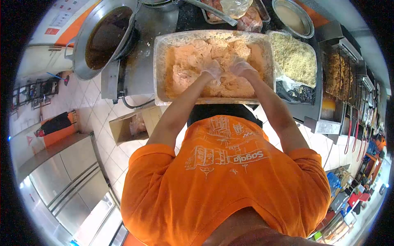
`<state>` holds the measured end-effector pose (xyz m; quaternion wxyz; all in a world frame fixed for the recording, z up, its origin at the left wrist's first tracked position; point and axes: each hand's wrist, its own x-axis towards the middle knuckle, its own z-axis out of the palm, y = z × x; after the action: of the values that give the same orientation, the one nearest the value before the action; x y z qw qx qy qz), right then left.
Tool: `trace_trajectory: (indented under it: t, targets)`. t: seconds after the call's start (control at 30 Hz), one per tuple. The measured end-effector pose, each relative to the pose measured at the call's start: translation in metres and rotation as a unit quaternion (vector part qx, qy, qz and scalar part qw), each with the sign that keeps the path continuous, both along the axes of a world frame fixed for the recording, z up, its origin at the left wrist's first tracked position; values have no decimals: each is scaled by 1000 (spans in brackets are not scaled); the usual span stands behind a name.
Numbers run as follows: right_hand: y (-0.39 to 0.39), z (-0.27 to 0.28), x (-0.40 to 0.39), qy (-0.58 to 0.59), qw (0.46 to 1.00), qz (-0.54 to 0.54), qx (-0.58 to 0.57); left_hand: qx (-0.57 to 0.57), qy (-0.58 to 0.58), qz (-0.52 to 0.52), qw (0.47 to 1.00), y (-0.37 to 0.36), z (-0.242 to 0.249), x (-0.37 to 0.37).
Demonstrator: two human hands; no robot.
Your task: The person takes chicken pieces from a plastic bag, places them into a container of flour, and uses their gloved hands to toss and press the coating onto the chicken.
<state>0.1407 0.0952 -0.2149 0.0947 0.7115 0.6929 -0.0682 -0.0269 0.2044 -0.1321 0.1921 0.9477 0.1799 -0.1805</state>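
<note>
A large plastic tub full of orange-tan breading flour stands on the counter in front of me. Lumpy coated pieces, possibly meat, lie in the flour, mostly towards the far side and the left. My left hand, in a clear plastic glove, presses into the flour near the middle of the tub. Close beside it on the right, my right hand is also gloved and down in the mix. The fingers of both hands are largely buried or blurred, so whatever they hold is hidden.
Right of the tub lies a heap of pale crumbs on plastic. A metal bowl of cloudy liquid and a tray of raw meat sit behind. A wok of dark oil stands left, fryer baskets right. A cardboard box is on the floor.
</note>
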Motion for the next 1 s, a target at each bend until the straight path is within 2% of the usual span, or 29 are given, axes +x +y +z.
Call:
trace_trajectory:
  t: [0.03,0.07,0.1,0.13,0.17,0.2,0.23,0.27,0.3,0.33,0.37,0.4,0.43,0.47,0.5,0.53,0.57,0.6,0.63,0.7,0.73,0.77,0.8,0.87,0.9,0.93,0.97,1.0]
  targets:
    - [-4,53,-14,-76,996,33,-44,-9,-27,-3,1000,3,-9,-2]
    - [-6,98,-25,-152,982,64,-88,-93,-91,28,991,4,-13,-3]
    - [-6,119,-29,-151,983,60,-87,-176,-152,58,971,6,-14,-4]
    - [-7,134,-32,-32,997,8,-70,-176,-150,53,972,10,-11,-9]
    - [-9,149,-33,87,994,-45,-50,-255,-158,20,954,18,-2,-17]
    - [-14,168,-34,88,994,-51,-50,-333,-165,-13,928,25,10,-25]
    - [-19,186,-37,135,988,-36,-61,-334,-161,-18,928,32,32,-31]
    - [-22,194,-39,182,981,-20,-71,-296,-122,100,942,40,63,-36]
    - [-24,178,-31,186,980,-27,-68,-251,-82,216,940,47,85,-40]
    - [-27,150,-16,229,968,-104,-11,-248,-78,208,943,53,93,-40]
    - [-25,146,-12,251,956,-149,19,-76,-76,290,951,57,99,-39]
    - [-24,141,-8,274,941,-193,52,100,-77,358,925,62,103,-38]
    - [-20,135,-8,255,920,-291,-60,103,-77,344,930,72,89,-38]
    - [-16,127,-15,240,919,-291,-109,36,38,310,949,84,58,-41]
    - [-13,119,-21,224,917,-289,-159,12,98,270,958,88,35,-44]
    - [-15,117,-29,249,929,-259,-93,-13,154,226,962,92,13,-46]
    - [-17,117,-36,269,936,-223,-29,-242,-48,203,947,89,1,-56]
    - [-13,131,-44,309,917,-251,-22,-355,-128,171,910,86,-8,-49]
    - [-9,147,-53,349,895,-278,-14,-473,-189,130,851,83,-17,-42]
    - [-8,141,-52,393,856,-324,-93,-443,-5,317,839,86,-20,-21]
    - [0,101,-47,394,884,-252,-23,-435,-1,292,851,76,-3,-6]
    - [3,95,-46,396,892,-219,19,-439,-14,349,828,51,23,-7]
    - [6,91,-46,393,898,-186,62,-433,-16,375,819,42,26,-11]
    - [2,125,-53,435,816,-353,-146,-399,6,409,821,33,20,-14]
    - [7,98,-56,378,867,-317,-67,-374,26,419,827,32,19,-9]
    - [16,75,-57,381,866,-319,-60,-368,26,416,831,32,18,-9]
    - [24,52,-52,226,958,-161,-71,-325,12,389,862,30,20,-8]
    - [31,33,-47,56,995,6,-77,-280,-2,361,890,28,24,-7]
